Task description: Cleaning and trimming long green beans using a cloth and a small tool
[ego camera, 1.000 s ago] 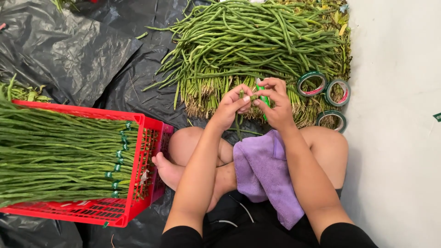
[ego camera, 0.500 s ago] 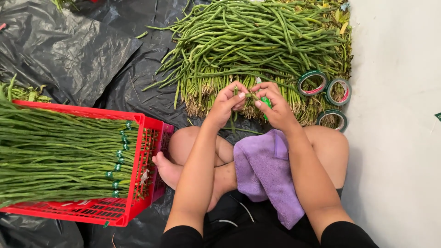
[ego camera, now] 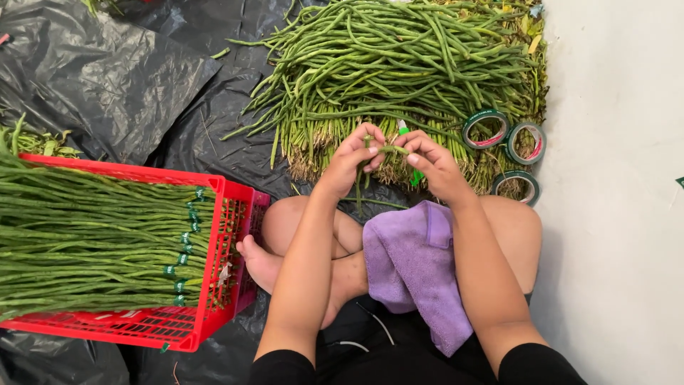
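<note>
Fingers of both hands pinch a few long beans (ego camera: 377, 153) between them: the left hand (ego camera: 350, 158) and right hand (ego camera: 436, 162) meet just in front of the loose bean pile (ego camera: 399, 64) on the black sheet (ego camera: 107, 78). Taped bundles already fill the red crate (ego camera: 221, 235); the large pile looks unbundled, with tape rolls (ego camera: 486, 129) beside it

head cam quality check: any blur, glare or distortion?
Head view: even soft light, no hard shadows; sheen on the black plastic sheet; both hands and the beans sharp; red crate edges bow slightly, wide lens; white wall near overexposed.
</note>
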